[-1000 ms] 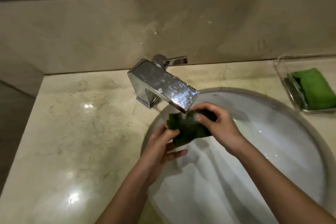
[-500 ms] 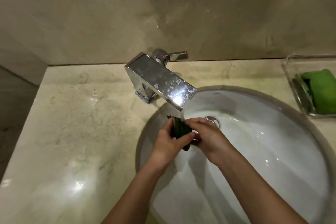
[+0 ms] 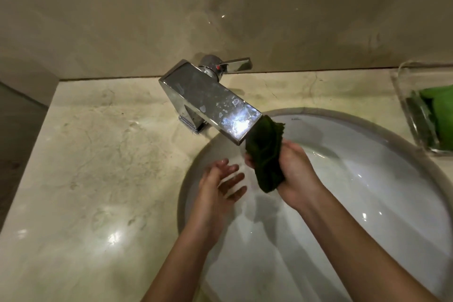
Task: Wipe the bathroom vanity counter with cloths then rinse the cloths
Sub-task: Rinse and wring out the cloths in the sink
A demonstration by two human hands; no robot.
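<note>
A wet dark green cloth (image 3: 267,154) hangs bunched just under the chrome faucet spout (image 3: 213,103), over the white sink basin (image 3: 367,203). My right hand (image 3: 296,174) grips the cloth around its middle, its upper end touching the spout's tip. My left hand (image 3: 220,186) is off the cloth, wet, fingers spread and relaxed a little to the left of it above the basin. The marble vanity counter (image 3: 98,167) runs to the left of the sink.
The faucet lever (image 3: 235,65) points right, by the back wall. A clear glass tray (image 3: 416,115) at the right edge holds a bright green cloth (image 3: 441,110). The counter's left end meets a side wall.
Both hands were squeezing the cloth under the spout. Now my left hand has let go and opened, while my right hand has lifted the cloth up to the spout's tip.
</note>
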